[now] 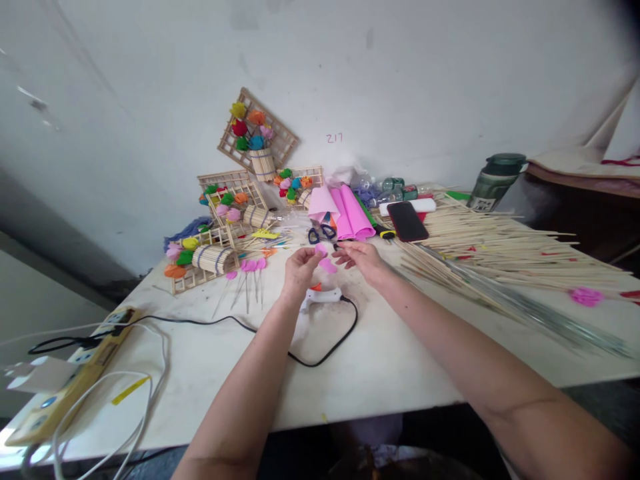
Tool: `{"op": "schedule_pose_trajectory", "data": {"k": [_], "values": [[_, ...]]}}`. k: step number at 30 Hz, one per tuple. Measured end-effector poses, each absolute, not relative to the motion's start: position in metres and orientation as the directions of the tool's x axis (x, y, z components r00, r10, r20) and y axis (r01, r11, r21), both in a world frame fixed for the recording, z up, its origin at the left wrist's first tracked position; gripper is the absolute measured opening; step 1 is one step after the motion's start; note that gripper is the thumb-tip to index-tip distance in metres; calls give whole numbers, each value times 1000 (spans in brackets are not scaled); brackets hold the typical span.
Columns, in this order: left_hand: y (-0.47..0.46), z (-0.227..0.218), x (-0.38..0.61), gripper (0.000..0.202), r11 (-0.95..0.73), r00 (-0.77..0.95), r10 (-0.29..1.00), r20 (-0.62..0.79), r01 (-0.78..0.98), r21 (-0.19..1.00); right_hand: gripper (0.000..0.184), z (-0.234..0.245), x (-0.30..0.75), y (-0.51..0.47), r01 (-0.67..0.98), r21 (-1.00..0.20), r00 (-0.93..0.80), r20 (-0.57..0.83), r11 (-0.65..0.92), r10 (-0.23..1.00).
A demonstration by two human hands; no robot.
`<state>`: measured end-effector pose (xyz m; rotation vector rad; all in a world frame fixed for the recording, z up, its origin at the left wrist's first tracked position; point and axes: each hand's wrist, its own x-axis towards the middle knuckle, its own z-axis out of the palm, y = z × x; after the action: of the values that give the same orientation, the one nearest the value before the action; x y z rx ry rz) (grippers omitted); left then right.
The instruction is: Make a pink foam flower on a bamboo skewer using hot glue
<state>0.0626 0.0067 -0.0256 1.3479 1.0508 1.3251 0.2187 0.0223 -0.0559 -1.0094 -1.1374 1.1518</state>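
My left hand [299, 270] pinches a small pink paper petal [321, 250] between thumb and fingertips. Just to its right, my right hand [361, 259] reaches inward with its fingers apart; a small dark spot shows by its fingertips, too small to name. More pink petals [328, 266] lie on the table between the hands. Below them rests a white glue gun [324, 295] with a black cord. Dark-handled scissors [321, 233] lie beyond my hands. Left of my left hand are several thin stems with pink petals [253, 265] at their ends.
Stick lattices with paper flowers [213, 259] stand at the back left. Pink paper rolls [353, 213], a phone [407, 221] and a green bottle [496, 181] are at the back. Wooden sticks [480, 243] spread over the right side. A power strip [75, 373] with cables is at left.
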Motion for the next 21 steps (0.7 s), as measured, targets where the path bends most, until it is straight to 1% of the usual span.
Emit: {"op": "schedule_pose_trajectory", "data": {"k": [2, 4, 5, 6, 7, 8, 9, 10, 11, 12, 15, 18, 21], "values": [[8, -27, 61, 27, -178, 53, 982, 182, -65, 982, 29, -50, 229, 26, -89, -983, 97, 152, 160, 984], [10, -28, 60, 29, -164, 65, 983, 170, -99, 982, 33, -46, 246, 31, 26, -983, 195, 185, 184, 963], [11, -28, 59, 30, -157, 69, 984, 166, -116, 981, 35, -44, 256, 34, 115, -976, 260, 209, 184, 943], [11, -28, 59, 31, -153, 71, 984, 163, -131, 980, 35, -43, 266, 36, 241, -956, 342, 247, 170, 907], [11, -28, 58, 31, -150, 71, 984, 161, -143, 978, 33, -42, 276, 37, 396, -910, 377, 286, 126, 881], [11, -28, 58, 31, -148, 69, 985, 159, -151, 977, 29, -42, 285, 38, 558, -828, 375, 311, 56, 873], [10, -28, 58, 31, -147, 68, 985, 159, -154, 977, 27, -41, 292, 38, 695, -718, 369, 306, -42, 878], [10, -28, 58, 31, -147, 66, 985, 159, -155, 977, 27, -40, 298, 37, 782, -613, 358, 292, -114, 887], [10, -28, 58, 31, -146, 66, 985, 158, -154, 977, 27, -40, 301, 35, 834, -527, 347, 268, -165, 899], [9, -28, 59, 30, -145, 65, 986, 156, -152, 978, 27, -39, 302, 34, 862, -466, 337, 238, -198, 911], [9, -30, 60, 28, -128, 65, 988, 140, -164, 978, 24, -37, 297, 30, 899, -382, 295, 163, -215, 942], [9, -32, 62, 27, -108, 74, 990, 123, -179, 978, 20, -37, 286, 28, 935, -267, 259, 74, -232, 963], [9, -32, 63, 28, -103, 73, 990, 118, -179, 978, 24, -38, 279, 28, 964, -151, 225, 35, -217, 974]]}}
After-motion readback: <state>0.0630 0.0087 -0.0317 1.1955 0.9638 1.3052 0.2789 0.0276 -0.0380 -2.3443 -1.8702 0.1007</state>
